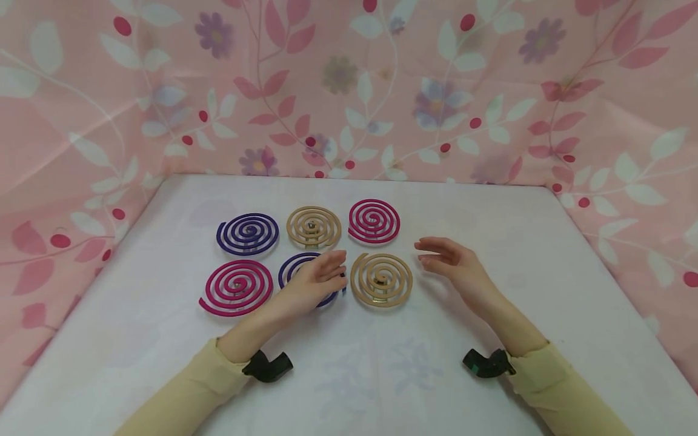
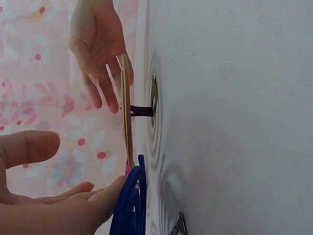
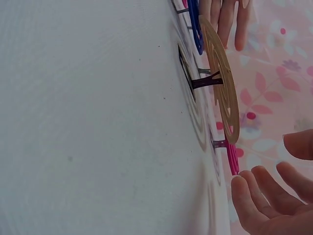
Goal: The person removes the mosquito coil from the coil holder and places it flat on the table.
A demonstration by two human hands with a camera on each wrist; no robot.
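Note:
My left hand (image 1: 316,278) hovers over the front middle blue mosquito coil (image 1: 281,276), partly hiding it; its fingers are relaxed and hold nothing. Whether a finger touches the blue coil (image 2: 128,208) in the left wrist view I cannot tell. Between my hands lies the front tan mosquito coil (image 1: 380,280), raised off the table on a small metal stand (image 3: 205,82). To its right my right hand (image 1: 458,261) is held in the air, fingers loosely bent with a gap to the thumb. A pink coil (image 3: 232,155) shows beyond that hand's fingertips in the right wrist view.
A back row holds a dark blue coil (image 1: 248,234), a tan coil (image 1: 314,226) and a pink coil (image 1: 374,221). Front left lies another pink coil (image 1: 236,288). All are on a white-covered table (image 1: 376,375), backed by a pink floral cloth (image 1: 349,91).

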